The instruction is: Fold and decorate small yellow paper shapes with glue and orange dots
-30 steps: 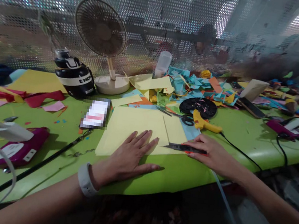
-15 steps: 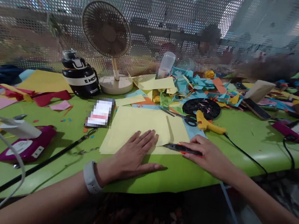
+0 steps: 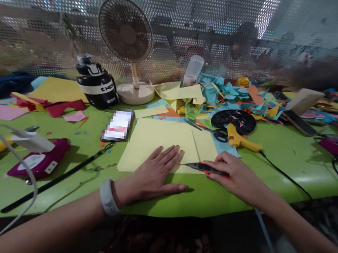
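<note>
Pale yellow paper sheets (image 3: 158,133) lie stacked at the front of the table. My left hand (image 3: 158,173) presses flat on them, fingers spread and thumb stretched out near the lower edge. In my right hand (image 3: 235,174) is a box cutter (image 3: 208,168), black with orange-red parts, held low and almost level. Its blade points left and lies at the paper's lower edge, close to my left hand. From near the blade, a slanting dark line runs up through the top sheet. Scissors (image 3: 221,136) lie just behind the paper, partly over scraps.
A yellow glue gun (image 3: 242,141) with a black cord lies right, beside a black round tray (image 3: 234,122). Behind stand a fan (image 3: 136,93), a black bottle (image 3: 97,90) and heaped paper scraps (image 3: 217,91). On the left are a phone (image 3: 117,124) and a purple power block (image 3: 43,157).
The view has shifted slightly, so everything sits a little further right. The dark gap in the top sheet has narrowed to a thin line. Both hands keep nearly the same pose.
</note>
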`<state>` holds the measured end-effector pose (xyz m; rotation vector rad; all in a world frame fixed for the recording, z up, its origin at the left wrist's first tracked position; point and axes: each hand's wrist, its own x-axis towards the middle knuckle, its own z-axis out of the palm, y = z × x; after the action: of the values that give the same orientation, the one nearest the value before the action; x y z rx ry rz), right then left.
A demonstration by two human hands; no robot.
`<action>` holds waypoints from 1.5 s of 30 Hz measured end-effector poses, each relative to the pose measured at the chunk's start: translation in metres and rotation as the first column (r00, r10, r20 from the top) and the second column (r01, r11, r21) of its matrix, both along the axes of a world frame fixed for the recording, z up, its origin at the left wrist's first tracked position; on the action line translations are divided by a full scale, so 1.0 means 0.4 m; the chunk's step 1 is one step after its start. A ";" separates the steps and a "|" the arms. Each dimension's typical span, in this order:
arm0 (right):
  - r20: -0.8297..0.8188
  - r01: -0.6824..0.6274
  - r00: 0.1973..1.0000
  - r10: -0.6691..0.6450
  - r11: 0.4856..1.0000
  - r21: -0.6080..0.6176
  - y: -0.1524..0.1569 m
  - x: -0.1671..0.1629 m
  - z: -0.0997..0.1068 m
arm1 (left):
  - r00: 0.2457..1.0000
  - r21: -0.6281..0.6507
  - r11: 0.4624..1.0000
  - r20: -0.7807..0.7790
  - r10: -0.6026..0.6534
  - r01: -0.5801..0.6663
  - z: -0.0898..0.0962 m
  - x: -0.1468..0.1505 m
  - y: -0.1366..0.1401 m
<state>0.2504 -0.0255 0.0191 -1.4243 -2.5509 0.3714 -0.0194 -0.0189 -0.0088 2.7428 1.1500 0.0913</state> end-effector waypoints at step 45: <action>0.016 -0.052 0.999 0.051 0.997 0.053 0.014 -0.009 0.003 | 0.997 -0.063 0.995 0.014 0.081 -0.080 0.009 -0.052 -0.017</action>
<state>0.2467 -0.0198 0.0203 -1.3506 -2.5928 0.2998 -0.0400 -0.0258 -0.0051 2.6367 1.2376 0.0861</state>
